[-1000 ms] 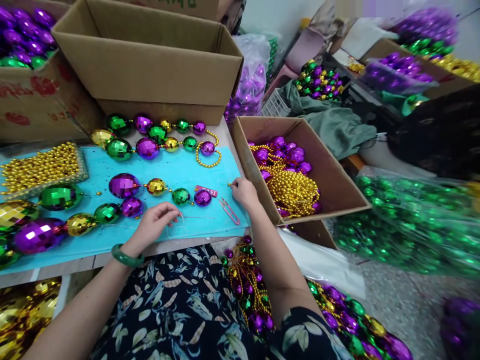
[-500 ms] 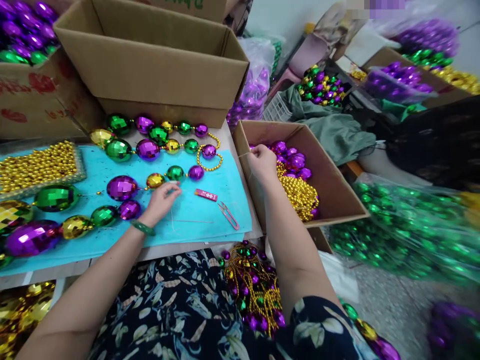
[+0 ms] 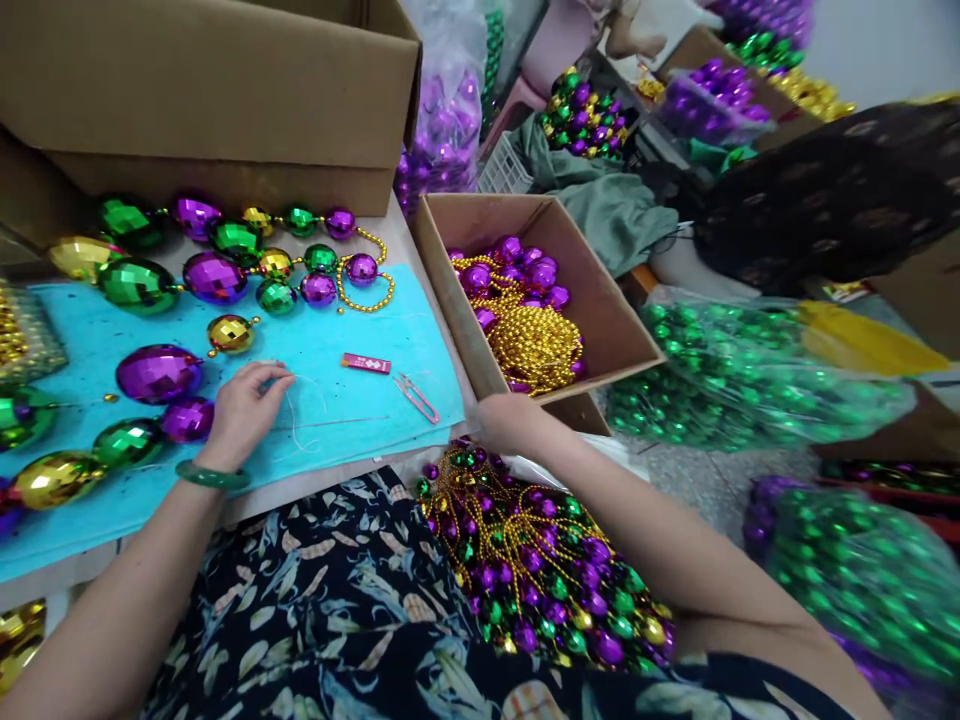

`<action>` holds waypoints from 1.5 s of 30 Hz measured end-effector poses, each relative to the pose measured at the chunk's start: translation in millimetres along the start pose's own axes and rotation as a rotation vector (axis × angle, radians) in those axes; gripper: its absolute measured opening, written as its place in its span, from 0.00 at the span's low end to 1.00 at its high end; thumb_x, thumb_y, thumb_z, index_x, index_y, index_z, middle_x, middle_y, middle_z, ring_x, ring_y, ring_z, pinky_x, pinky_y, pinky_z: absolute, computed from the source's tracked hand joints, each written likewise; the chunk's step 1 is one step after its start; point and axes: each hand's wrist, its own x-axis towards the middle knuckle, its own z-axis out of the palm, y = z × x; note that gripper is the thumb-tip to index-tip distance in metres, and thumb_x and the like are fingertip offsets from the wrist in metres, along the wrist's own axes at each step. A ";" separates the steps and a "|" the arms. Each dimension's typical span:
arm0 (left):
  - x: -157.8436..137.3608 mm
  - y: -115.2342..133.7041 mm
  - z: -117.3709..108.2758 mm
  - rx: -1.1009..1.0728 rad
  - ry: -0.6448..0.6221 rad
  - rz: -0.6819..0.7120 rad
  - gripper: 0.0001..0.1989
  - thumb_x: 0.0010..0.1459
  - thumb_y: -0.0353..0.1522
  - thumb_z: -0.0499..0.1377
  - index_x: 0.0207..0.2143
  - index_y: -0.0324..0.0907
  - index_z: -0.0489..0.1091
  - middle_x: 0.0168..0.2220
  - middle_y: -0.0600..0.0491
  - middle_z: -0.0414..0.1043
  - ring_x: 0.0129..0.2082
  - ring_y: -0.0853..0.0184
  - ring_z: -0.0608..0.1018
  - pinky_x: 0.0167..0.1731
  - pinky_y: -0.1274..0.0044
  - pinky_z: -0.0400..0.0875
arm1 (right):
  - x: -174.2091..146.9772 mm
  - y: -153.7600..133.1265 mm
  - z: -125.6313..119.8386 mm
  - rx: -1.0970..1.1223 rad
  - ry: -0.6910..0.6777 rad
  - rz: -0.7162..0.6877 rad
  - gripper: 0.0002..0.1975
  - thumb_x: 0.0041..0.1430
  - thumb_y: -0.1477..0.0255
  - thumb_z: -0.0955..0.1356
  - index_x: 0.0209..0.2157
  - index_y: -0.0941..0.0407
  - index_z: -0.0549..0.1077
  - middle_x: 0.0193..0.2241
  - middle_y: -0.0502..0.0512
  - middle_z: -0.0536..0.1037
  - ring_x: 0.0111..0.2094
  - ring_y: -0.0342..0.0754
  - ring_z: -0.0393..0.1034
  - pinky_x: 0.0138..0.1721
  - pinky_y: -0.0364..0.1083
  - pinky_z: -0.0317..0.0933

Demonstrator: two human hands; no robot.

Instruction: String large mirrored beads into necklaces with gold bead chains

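My left hand [image 3: 251, 402], with a green bangle [image 3: 212, 475] at its wrist, pinches a thin white thread [image 3: 294, 425] over the blue sheet [image 3: 341, 340]. Loops of it trail from the fingertips. Nearby lie a faceted gold bead [image 3: 231, 333], a large purple bead [image 3: 159, 373] and a smaller purple bead [image 3: 187, 418]. Blurred by motion, my right hand [image 3: 510, 424] is closed at the table edge, just below the near corner of the open box; what its fingers hold is hidden. Between the hands lie thread snips [image 3: 417, 397] and a small pink packet [image 3: 366, 363].
The open box [image 3: 615, 335] at right holds purple beads and gold bead chain [image 3: 536, 345]. A tall carton [image 3: 225, 100] stands behind the finished-looking bead strands [image 3: 215, 277]. Finished necklaces [image 3: 540, 560] hang by my lap. Bagged green beads [image 3: 735, 380] lie at right.
My view has turned right. My right hand has come down from above the box to the table edge. A green and a purple bead now lie closer to the upper strand, away from the gold bead.
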 end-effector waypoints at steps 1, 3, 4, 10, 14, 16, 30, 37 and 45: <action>0.9 -3.8 2.1 0.052 0.002 0.016 0.13 0.56 0.39 0.54 0.32 0.41 0.74 0.39 0.48 0.75 0.42 0.60 0.75 0.46 0.68 0.68 | -7.5 0.9 6.3 -0.001 -0.012 0.006 0.04 0.45 0.80 0.69 0.24 0.61 0.78 0.26 0.65 0.79 0.29 0.54 0.73 0.29 0.47 0.62; 3.2 -7.6 4.9 0.165 -0.017 0.077 0.15 0.57 0.38 0.52 0.33 0.39 0.74 0.40 0.44 0.74 0.43 0.57 0.75 0.47 0.66 0.67 | -22.9 7.4 5.0 0.001 -0.001 0.016 0.06 0.49 0.79 0.67 0.26 0.61 0.78 0.27 0.64 0.79 0.29 0.53 0.73 0.29 0.47 0.62; 4.1 -6.8 5.2 0.226 -0.029 0.115 0.15 0.58 0.38 0.51 0.34 0.38 0.74 0.41 0.43 0.73 0.45 0.55 0.74 0.49 0.65 0.66 | -31.8 12.5 -1.9 0.022 0.022 0.015 0.08 0.53 0.77 0.66 0.28 0.60 0.78 0.28 0.63 0.79 0.30 0.52 0.73 0.30 0.46 0.62; -1.7 51.3 -2.3 0.327 0.045 0.291 0.19 0.61 0.35 0.49 0.49 0.35 0.69 0.49 0.39 0.69 0.51 0.52 0.69 0.53 0.61 0.62 | -90.6 30.3 -65.1 0.409 0.625 -0.136 0.18 0.64 0.65 0.59 0.26 0.57 0.73 0.19 0.50 0.71 0.22 0.41 0.63 0.25 0.43 0.56; -12.3 126.1 2.8 -0.065 -0.040 0.446 0.15 0.61 0.35 0.51 0.48 0.40 0.70 0.47 0.46 0.72 0.48 0.60 0.73 0.50 0.65 0.67 | -106.1 2.8 -88.3 0.596 0.820 -0.337 0.22 0.65 0.62 0.59 0.19 0.57 0.66 0.15 0.46 0.63 0.20 0.38 0.58 0.22 0.41 0.53; -14.8 162.9 8.1 -0.343 -0.166 0.498 0.17 0.60 0.33 0.53 0.52 0.43 0.67 0.50 0.47 0.71 0.50 0.61 0.72 0.49 0.66 0.69 | -110.7 -21.5 -99.9 0.685 0.857 -0.434 0.22 0.64 0.62 0.60 0.18 0.57 0.64 0.15 0.46 0.62 0.21 0.37 0.59 0.21 0.39 0.53; -13.4 191.7 0.1 -1.045 -0.570 0.056 0.10 0.54 0.37 0.60 0.33 0.40 0.75 0.28 0.51 0.75 0.30 0.69 0.75 0.33 0.77 0.70 | -138.5 -21.5 -171.4 1.033 1.331 -0.464 0.25 0.62 0.53 0.57 0.18 0.54 0.62 0.13 0.44 0.54 0.12 0.32 0.52 0.16 0.36 0.48; -13.0 176.7 5.3 -1.119 -0.457 -0.072 0.10 0.54 0.38 0.60 0.32 0.40 0.71 0.16 0.60 0.62 0.21 0.74 0.69 0.31 0.78 0.68 | -64.5 88.2 -108.1 0.637 0.854 0.190 0.10 0.55 0.76 0.66 0.40 0.58 0.72 0.31 0.53 0.75 0.26 0.39 0.65 0.30 0.41 0.58; -13.8 202.4 0.3 -1.010 -0.396 0.077 0.09 0.56 0.38 0.58 0.32 0.41 0.71 0.15 0.59 0.60 0.21 0.73 0.67 0.27 0.79 0.65 | 19.3 114.6 -1.1 0.515 0.583 0.274 0.10 0.43 0.83 0.67 0.31 0.61 0.75 0.35 0.57 0.77 0.36 0.45 0.68 0.36 0.40 0.58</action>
